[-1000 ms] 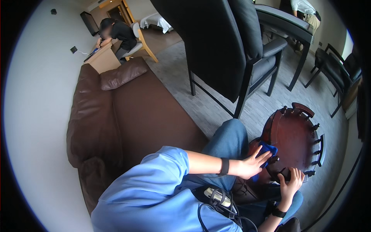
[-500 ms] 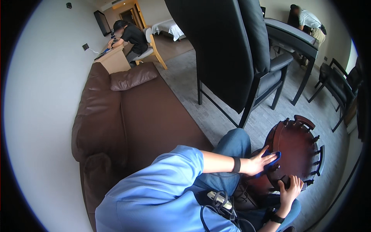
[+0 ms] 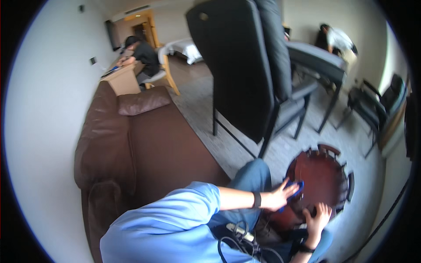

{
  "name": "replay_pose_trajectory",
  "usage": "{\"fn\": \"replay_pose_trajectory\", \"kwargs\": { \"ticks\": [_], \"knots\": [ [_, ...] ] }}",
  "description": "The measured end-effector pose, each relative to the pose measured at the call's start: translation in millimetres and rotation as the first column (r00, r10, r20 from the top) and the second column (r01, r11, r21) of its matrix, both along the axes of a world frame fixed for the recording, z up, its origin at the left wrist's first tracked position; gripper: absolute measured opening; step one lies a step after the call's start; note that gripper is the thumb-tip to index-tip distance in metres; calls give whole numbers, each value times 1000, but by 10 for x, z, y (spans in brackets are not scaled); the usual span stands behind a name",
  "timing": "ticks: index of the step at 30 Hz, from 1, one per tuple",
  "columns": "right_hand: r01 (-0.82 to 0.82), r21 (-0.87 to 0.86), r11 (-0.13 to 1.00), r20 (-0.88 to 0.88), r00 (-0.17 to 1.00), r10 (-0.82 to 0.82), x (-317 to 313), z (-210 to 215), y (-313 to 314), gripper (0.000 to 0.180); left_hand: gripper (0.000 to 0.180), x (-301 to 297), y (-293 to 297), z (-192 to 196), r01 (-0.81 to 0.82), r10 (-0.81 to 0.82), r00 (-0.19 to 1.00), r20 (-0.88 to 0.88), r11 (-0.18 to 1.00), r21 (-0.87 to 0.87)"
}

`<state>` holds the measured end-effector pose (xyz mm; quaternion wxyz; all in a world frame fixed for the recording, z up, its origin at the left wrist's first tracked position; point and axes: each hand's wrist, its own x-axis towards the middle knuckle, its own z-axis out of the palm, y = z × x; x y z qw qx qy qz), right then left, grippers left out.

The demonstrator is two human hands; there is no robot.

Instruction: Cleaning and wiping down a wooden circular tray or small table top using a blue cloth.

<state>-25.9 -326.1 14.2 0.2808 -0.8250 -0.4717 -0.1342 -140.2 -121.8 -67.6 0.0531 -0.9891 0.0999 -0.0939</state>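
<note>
A small round dark red wooden table [image 3: 324, 175] with a low railed rim stands in front of my knees. My left hand [image 3: 278, 198] lies flat on a blue cloth [image 3: 294, 189], pressing it onto the near left edge of the table top. A dark band is on that wrist. My right hand [image 3: 318, 215] grips the table's near rim, fingers curled over it, with a watch on the wrist. I wear a light blue top and jeans.
I sit on a brown leather sofa [image 3: 144, 149]. A tall black chair [image 3: 250, 83] stands just ahead, a dark table [image 3: 315, 61] behind it, another black chair [image 3: 372, 109] at right. One person sits at a desk [image 3: 125, 79] far left; another bends over far right. Cabled devices lie on my lap [image 3: 239, 232].
My head view has swung, bringing the black chair closer. My left hand has slid the blue cloth a little along the table's left edge. My right hand stays on the rim.
</note>
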Motion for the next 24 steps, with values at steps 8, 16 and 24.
{"fn": "replay_pose_trajectory", "kwargs": {
  "ticks": [8,16,24],
  "knots": [
    [-53,37,998,91,995,49,180,84,253,38,42,-261,-384,459,-189,215,974,-76,947,259],
    [49,-4,999,70,996,-48,212,-122,29,44,34,-226,-569,415,-100,96,988,-119,995,-26],
    [32,13,999,86,996,-33,152,-142,40,45,37,-271,-665,481,-85,83,995,-63,996,-31]
  ]
}}
